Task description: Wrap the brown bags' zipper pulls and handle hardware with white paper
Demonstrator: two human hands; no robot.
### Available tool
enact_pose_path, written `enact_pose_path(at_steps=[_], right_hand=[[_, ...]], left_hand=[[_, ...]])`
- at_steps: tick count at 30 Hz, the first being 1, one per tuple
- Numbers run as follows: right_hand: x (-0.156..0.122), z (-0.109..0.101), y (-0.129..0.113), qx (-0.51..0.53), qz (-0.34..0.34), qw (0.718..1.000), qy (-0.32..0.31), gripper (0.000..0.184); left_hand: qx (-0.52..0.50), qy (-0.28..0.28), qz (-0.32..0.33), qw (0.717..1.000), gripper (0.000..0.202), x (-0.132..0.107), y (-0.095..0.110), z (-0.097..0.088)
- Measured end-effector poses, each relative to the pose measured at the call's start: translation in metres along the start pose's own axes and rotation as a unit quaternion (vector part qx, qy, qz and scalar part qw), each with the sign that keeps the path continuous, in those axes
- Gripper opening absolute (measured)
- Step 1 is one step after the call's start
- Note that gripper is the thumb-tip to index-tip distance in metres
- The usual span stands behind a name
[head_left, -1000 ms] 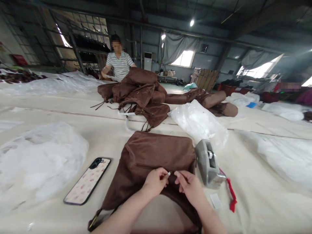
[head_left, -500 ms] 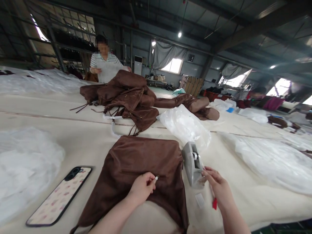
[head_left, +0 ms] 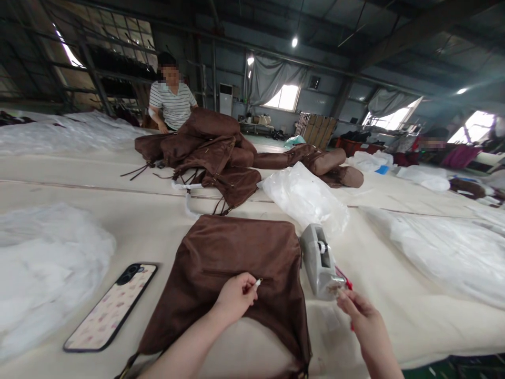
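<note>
A brown handbag lies flat on the table in front of me. My left hand rests over it, thumb and fingers pinched on a small white-wrapped zipper pull at the right end of the bag's zipper. Just right of the bag stands a grey tape dispenser. My right hand is at its front end, fingertips closed on what looks like the end of clear tape. A slim red object shows by those fingers, with more red below the hand; its kind is unclear.
A phone in a patterned case lies left of the bag. Clear plastic bags lie behind the dispenser and at both sides. Brown bags are heaped farther back, where a person in a striped shirt stands.
My right hand has moved down and slightly right along the dispenser's front, and the red object has swung up. My left hand keeps its pinch. The person opposite has lowered a white sheet.
</note>
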State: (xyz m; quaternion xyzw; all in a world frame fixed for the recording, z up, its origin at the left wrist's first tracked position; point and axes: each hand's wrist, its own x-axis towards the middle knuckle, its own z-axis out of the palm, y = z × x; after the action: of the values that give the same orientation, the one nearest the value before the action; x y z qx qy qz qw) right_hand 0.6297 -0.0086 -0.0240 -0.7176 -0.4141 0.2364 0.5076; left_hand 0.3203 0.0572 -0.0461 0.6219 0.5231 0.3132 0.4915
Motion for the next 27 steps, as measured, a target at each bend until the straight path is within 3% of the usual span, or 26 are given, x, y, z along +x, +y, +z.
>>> enact_pose_path(at_steps=[2,6,9,11,13,17,19,22,27], right_hand=[[0.005,-0.003,0.005,0.031,0.040,0.998,-0.032,0.043],[0.009,-0.022,0.019,-0.138,0.076,0.987,-0.010,0.040],[-0.001,-0.024,0.017,-0.137,0.078,0.986,-0.042,0.040],[-0.014,-0.008,0.003,-0.053,0.056,0.993,-0.088,0.039],[-0.028,0.022,-0.017,0.027,0.035,0.988,-0.146,0.039],[-0.047,0.093,-0.057,0.088,0.009,0.959,-0.269,0.035],[-0.049,0.119,-0.066,0.107,0.016,0.944,-0.311,0.035],[-0.046,0.140,-0.067,0.129,0.042,0.926,-0.352,0.037],[-0.040,0.145,-0.061,0.131,0.068,0.912,-0.382,0.037]], left_hand=[[0.001,0.000,0.002,1.000,0.013,-0.001,0.001,-0.001],[0.034,0.014,0.021,0.999,0.013,-0.005,0.004,-0.002],[0.124,0.042,0.063,0.989,0.011,-0.010,0.010,-0.003],[0.201,0.062,0.090,0.973,0.012,-0.014,0.014,-0.003],[0.259,0.070,0.107,0.957,0.013,-0.017,0.017,-0.003],[0.299,0.069,0.109,0.946,0.019,-0.020,0.018,-0.002],[0.307,0.070,0.110,0.943,0.026,-0.020,0.015,-0.002],[0.318,0.068,0.119,0.938,0.029,-0.020,0.013,-0.002],[0.346,0.064,0.127,0.928,0.025,-0.019,0.014,-0.001]])
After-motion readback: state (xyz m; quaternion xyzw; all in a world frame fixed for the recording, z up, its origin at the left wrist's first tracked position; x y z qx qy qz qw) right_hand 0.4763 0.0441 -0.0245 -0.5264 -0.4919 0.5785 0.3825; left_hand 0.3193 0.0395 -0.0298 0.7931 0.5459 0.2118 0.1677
